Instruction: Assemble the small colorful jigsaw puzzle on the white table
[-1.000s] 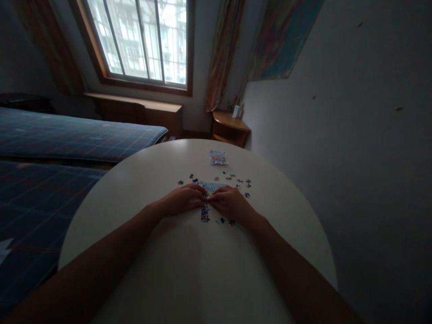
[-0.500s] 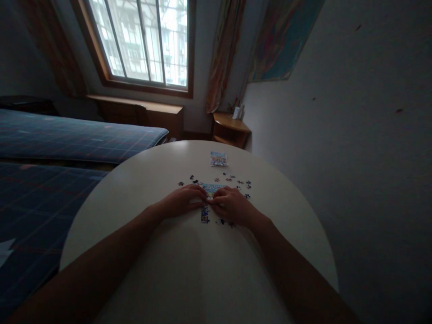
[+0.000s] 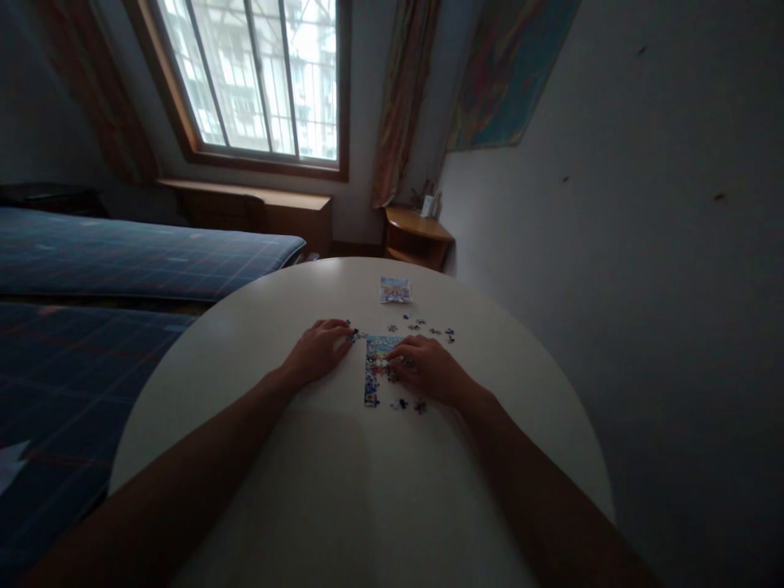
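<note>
Puzzle (image 3: 371, 385), partly joined, lies flat on your round white table (image 3: 263, 482), between your two hands. Its blue strip runs along the far edge, and a darker column comes down the left side toward you; your right hand covers some of the rest. Your left hand (image 3: 317, 353) rests just left of the puzzle, fingers loosely curled, with the fingertips at a few small pieces (image 3: 354, 335) beside the far left corner. You have a little space between thumb and forefinger, but I cannot tell whether you have hold of one of those pieces. Your right hand (image 3: 429, 369) lies over the right part of the puzzle, its fingers bent and close together, the tips down on the picture near its middle. Whether you pinch a piece there is hidden under the fingers.

Nearer to you, just below your right hand, lie some loose pieces (image 3: 420, 407). More pieces (image 3: 434, 331) are scattered beyond that hand and to its right. Farther off, near the far edge, you have a small picture packet (image 3: 395, 291) lying flat, well apart from both hands. Past the table stands a wooden corner shelf (image 3: 416, 224).
</note>
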{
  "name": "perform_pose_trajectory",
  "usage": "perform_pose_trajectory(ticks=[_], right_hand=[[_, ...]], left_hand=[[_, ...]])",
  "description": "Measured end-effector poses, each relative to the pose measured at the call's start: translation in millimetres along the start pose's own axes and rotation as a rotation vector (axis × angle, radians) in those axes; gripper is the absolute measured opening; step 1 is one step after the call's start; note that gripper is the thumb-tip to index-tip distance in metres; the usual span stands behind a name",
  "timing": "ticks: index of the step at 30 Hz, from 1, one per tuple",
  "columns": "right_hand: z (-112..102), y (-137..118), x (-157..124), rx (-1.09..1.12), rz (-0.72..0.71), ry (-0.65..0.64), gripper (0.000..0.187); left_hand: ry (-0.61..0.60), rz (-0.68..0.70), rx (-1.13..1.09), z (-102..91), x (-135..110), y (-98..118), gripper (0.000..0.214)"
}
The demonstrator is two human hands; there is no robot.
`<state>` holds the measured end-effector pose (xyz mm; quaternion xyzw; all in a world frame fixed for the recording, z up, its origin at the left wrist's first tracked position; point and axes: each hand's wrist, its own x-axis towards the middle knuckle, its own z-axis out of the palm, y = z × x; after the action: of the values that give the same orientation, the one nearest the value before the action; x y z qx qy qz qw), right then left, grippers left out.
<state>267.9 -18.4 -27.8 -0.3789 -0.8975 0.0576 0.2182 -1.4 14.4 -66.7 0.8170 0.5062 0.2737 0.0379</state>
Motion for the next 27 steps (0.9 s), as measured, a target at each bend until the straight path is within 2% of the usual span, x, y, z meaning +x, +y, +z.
perform_pose_trajectory(ticks=[12,17,27], right_hand=[[-8,2,-1,0.002,0.003,0.007,0.011],[-11,7,-3,-0.007,0.014,0.016,0.012],[-27,4,-6,0.020,0.079,0.013,0.010]], left_hand=[[-0.125,0.018,0.165,-21.0,-9,27,0.021],[-0.164,0.016,0.209,-25.2,-9,32,0.023],[-0.228,-0.026,0.170,-33.1,-15,42,0.015]])
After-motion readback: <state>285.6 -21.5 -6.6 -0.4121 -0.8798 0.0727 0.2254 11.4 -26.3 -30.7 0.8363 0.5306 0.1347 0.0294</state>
